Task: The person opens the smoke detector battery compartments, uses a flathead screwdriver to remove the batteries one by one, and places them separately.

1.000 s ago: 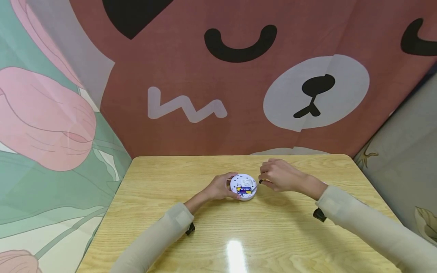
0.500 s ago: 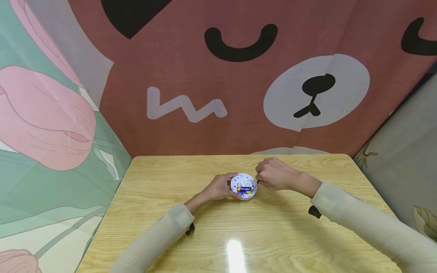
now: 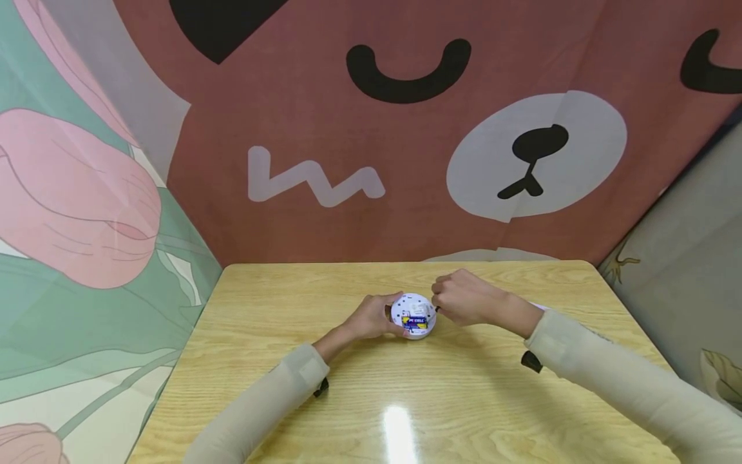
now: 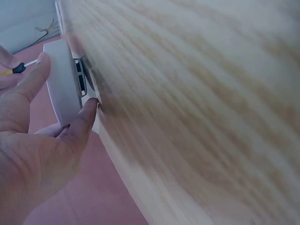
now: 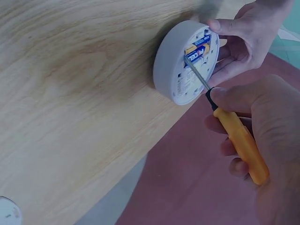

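Note:
My left hand grips a round white battery-powered device by its rim, its open back tilted toward the right hand. Blue-and-yellow batteries lie in the compartment there. In the right wrist view, my right hand holds a screwdriver with a yellow handle and black collar. Its metal tip meets the end of a battery at the compartment's edge. A dark bracket juts from the device's front on the table side in the left wrist view.
The pale wooden table runs back to a wall hung with a brown bear print cloth. A second round white piece with printing lies on the table, cut off by the right wrist view's corner.
My right hand has moved a little left with the screwdriver, bringing it closer against the device. The left hand and the device stay almost where they were.

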Demonstrator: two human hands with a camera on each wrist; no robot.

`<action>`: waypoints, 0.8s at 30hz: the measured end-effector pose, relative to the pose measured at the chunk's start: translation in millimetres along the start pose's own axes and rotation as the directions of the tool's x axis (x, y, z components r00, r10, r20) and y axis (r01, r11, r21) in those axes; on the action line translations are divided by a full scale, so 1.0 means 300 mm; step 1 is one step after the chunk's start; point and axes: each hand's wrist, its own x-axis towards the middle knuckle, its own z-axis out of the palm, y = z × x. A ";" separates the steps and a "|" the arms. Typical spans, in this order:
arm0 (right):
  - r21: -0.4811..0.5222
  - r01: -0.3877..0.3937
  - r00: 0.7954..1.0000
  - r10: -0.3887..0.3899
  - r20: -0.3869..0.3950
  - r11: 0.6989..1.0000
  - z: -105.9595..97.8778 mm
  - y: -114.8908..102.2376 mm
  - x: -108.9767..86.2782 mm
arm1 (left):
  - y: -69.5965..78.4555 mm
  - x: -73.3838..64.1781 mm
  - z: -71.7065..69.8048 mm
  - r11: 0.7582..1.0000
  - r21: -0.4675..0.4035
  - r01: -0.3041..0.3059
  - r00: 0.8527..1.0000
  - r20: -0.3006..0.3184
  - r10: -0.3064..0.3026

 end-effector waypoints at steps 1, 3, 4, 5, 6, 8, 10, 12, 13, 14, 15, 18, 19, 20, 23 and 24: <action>0.009 -0.006 1.000 0.006 -0.005 1.000 0.002 0.000 -0.005 | -0.001 0.000 0.001 1.000 0.005 -0.003 1.000 -0.002 0.003; 0.038 -0.024 1.000 0.025 -0.016 0.999 0.009 0.001 -0.018 | -0.001 0.001 0.002 1.000 0.010 -0.007 1.000 -0.003 0.007; 0.055 -0.034 0.999 0.036 -0.026 0.998 0.012 0.002 -0.024 | -0.001 0.001 0.002 1.000 0.012 -0.007 1.000 -0.002 0.007; 0.074 -0.046 0.998 0.049 -0.035 0.996 0.017 0.003 -0.031 | -0.001 0.001 0.002 1.000 0.016 -0.009 1.000 -0.003 0.009; 0.096 -0.058 0.997 0.063 -0.046 0.994 0.023 0.003 -0.038 | -0.001 0.000 0.002 1.000 0.015 -0.009 1.000 -0.003 0.009; 0.139 -0.087 0.993 0.097 -0.064 0.986 0.036 0.003 -0.052 | -0.001 -0.002 0.002 1.000 0.016 -0.010 1.000 -0.003 0.010; 0.178 -0.118 0.989 0.133 -0.071 0.977 0.050 0.002 -0.066 | -0.003 -0.003 0.002 1.000 0.019 -0.012 1.000 -0.005 0.012; 0.216 -0.148 0.983 0.168 -0.077 0.965 0.065 -0.001 -0.081 | -0.005 -0.005 0.003 1.000 0.024 -0.014 1.000 -0.007 0.014; 0.237 -0.161 0.979 0.185 -0.081 0.958 0.072 -0.002 -0.088 | -0.005 -0.005 0.003 0.999 0.028 -0.015 1.000 -0.007 0.015; 0.256 -0.174 0.976 0.201 -0.084 0.951 0.080 -0.004 -0.095 | -0.005 -0.006 0.003 0.999 0.030 -0.015 1.000 -0.007 0.016; 0.276 -0.183 0.972 0.215 -0.092 0.944 0.087 -0.006 -0.102 | -0.003 -0.006 0.002 0.999 0.031 -0.017 1.000 -0.007 0.017; 0.324 -0.199 0.960 0.251 -0.126 0.925 0.106 -0.012 -0.121 | 0.002 -0.009 0.001 0.999 0.034 -0.017 1.000 -0.002 0.018; 0.340 -0.203 0.955 0.262 -0.137 0.918 0.112 -0.014 -0.127 | 0.002 -0.009 0.000 0.999 0.032 -0.017 1.000 0.000 0.017; 0.353 -0.209 0.950 0.274 -0.148 0.912 0.119 -0.016 -0.133 | 0.002 -0.010 0.000 0.999 0.031 -0.017 1.000 0.000 0.017; 0.394 -0.228 0.936 0.312 -0.164 0.891 0.139 -0.023 -0.149 | -0.001 -0.010 0.002 0.999 0.032 -0.011 1.000 -0.002 0.011; 0.410 -0.237 0.931 0.327 -0.165 0.881 0.146 -0.025 -0.154 | -0.003 -0.010 0.002 0.999 0.032 -0.009 1.000 -0.003 0.009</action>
